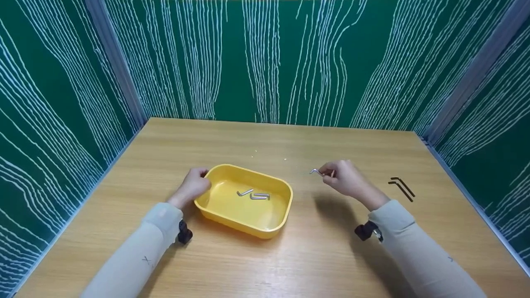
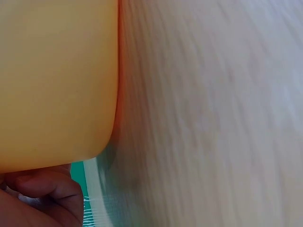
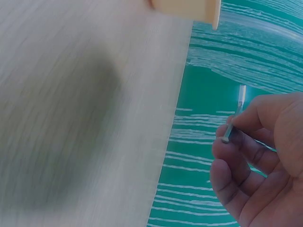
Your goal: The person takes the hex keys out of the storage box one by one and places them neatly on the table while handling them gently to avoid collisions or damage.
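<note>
A yellow plastic tub (image 1: 232, 221) sits on the table, turned at a slight angle. My left hand (image 1: 193, 187) grips its left end by the rim; in the left wrist view its curled fingers (image 2: 57, 189) show beside the tub's wall (image 2: 57, 94). Inside lie three small silver hex keys, one (image 1: 245, 193) apart from a close pair (image 1: 260, 198). To the right of the tub, my right hand (image 1: 341, 178) pinches another silver hex key (image 3: 242, 97) between thumb and fingertips, held above the table, its bent end pointing toward the tub.
Two black hex keys (image 1: 401, 189) lie side by side at the right of the wooden table (image 1: 265, 269). Tiny pale specks (image 1: 285, 159) dot the surface behind the tub. Green walls with white wavy lines (image 1: 261, 62) enclose the back and sides.
</note>
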### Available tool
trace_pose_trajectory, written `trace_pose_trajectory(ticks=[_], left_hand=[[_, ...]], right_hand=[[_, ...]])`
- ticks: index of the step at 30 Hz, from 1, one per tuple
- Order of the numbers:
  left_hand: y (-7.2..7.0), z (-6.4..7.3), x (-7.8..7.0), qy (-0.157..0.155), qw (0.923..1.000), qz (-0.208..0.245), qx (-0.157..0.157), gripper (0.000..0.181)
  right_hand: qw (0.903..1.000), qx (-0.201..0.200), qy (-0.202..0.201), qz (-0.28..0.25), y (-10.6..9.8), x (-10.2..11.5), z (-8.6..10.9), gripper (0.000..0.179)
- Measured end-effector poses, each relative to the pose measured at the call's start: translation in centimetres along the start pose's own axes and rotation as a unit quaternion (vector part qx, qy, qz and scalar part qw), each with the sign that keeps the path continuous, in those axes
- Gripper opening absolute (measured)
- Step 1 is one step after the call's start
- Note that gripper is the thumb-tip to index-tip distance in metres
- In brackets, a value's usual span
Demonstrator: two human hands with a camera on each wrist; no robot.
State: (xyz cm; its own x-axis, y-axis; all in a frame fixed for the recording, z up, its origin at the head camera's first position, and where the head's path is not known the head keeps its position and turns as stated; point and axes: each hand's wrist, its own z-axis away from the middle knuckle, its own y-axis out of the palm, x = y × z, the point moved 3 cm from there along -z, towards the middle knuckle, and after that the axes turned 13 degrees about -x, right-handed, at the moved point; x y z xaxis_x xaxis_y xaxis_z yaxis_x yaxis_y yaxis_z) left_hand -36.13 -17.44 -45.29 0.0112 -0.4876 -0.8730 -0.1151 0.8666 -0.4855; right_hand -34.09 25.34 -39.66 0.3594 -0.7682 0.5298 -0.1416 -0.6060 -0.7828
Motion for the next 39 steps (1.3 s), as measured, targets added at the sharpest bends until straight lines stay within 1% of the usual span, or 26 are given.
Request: trace_pose_trajectory(ticks=[3, 10, 13, 16, 20, 24, 27, 30, 33, 39], left_hand=[[0.0, 0.0, 0.0, 0.001, 1.0000, 0.001, 0.000, 0.040], [0.2, 0.2, -0.1, 0.024, 0.9996, 0.015, -0.008, 0.045], [0.2, 0.2, -0.1, 0.028, 0.9995, 0.013, -0.008, 0.043], [0.2, 0.2, 0.0, 0.024, 0.9996, 0.010, -0.006, 0.042], [0.1, 0.2, 0.1, 0.014, 0.9999, 0.002, -0.001, 0.042], [0.1, 0.1, 0.0, 0.010, 0.9999, -0.002, -0.001, 0.042], [0.1, 0.0, 0.0, 0.006, 1.0000, -0.002, -0.002, 0.041], [0.1, 0.0, 0.2, 0.000, 1.0000, -0.004, 0.000, 0.039], [0.1, 0.1, 0.2, -0.005, 1.0000, 0.001, 0.004, 0.040], [-0.1, 0.3, -0.1, 0.000, 0.9998, 0.016, 0.013, 0.046]], right_hand=[[0.9999, 0.003, 0.012, 0.004, -0.6, -0.8, 0.2, 0.022], [0.9996, -0.012, 0.020, 0.018, -1.6, -2.7, 1.0, 0.023], [0.9991, -0.009, 0.036, 0.020, -2.0, -3.5, 1.4, 0.023], [0.9987, -0.009, 0.043, 0.025, -2.4, -4.4, 1.7, 0.024], [0.9983, -0.014, 0.041, 0.038, -2.9, -5.4, 2.2, 0.024], [0.9975, -0.022, 0.043, 0.050, -3.4, -6.5, 2.5, 0.023], [0.9965, -0.017, 0.062, 0.053, -3.8, -7.3, 2.8, 0.025], [0.9940, -0.003, 0.093, 0.057, -4.2, -8.2, 3.2, 0.028], [0.9916, 0.004, 0.113, 0.064, -4.8, -9.1, 3.6, 0.029], [0.9911, -0.005, 0.105, 0.082, -5.8, -10.7, 4.1, 0.028]])
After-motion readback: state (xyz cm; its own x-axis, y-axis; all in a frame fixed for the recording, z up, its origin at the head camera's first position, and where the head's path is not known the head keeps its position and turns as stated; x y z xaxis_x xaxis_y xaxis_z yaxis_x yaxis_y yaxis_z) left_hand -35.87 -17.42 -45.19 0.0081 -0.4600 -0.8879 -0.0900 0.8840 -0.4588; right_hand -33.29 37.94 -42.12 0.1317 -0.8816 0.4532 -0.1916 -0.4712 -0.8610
